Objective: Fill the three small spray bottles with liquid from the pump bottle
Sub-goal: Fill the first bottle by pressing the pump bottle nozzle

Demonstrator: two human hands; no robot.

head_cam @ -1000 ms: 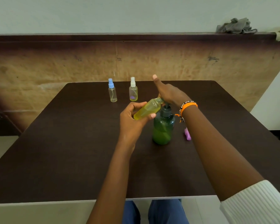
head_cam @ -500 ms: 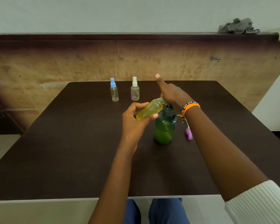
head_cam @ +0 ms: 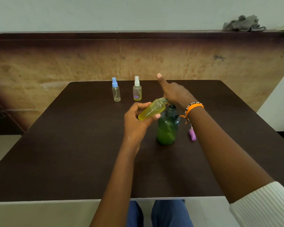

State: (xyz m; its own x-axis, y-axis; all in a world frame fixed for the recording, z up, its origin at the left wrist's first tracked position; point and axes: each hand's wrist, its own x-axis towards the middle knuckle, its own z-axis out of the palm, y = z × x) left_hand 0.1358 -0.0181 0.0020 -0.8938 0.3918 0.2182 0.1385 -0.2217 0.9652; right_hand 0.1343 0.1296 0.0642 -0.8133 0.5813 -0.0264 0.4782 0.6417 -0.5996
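My left hand [head_cam: 135, 122] grips a small uncapped spray bottle [head_cam: 152, 111] holding yellow liquid, tilted with its open neck at the spout of the green pump bottle [head_cam: 167, 128]. My right hand [head_cam: 175, 93] rests flat on the pump head, fingers straight and thumb raised. The pump bottle stands upright at the table's middle. Two capped spray bottles stand at the back: one with a blue cap [head_cam: 116, 92], almost clear, and one with a white cap [head_cam: 137, 91], yellowish inside. A purple spray cap [head_cam: 192, 134] lies on the table right of the pump bottle.
The dark brown table [head_cam: 72, 153] stands against a worn tan wall panel. A grey cloth [head_cam: 243, 23] lies on the ledge at the upper right. My knees show below the table's near edge.
Both hands keep their places on the tilted bottle and the pump head. Only the camera view has shifted slightly.
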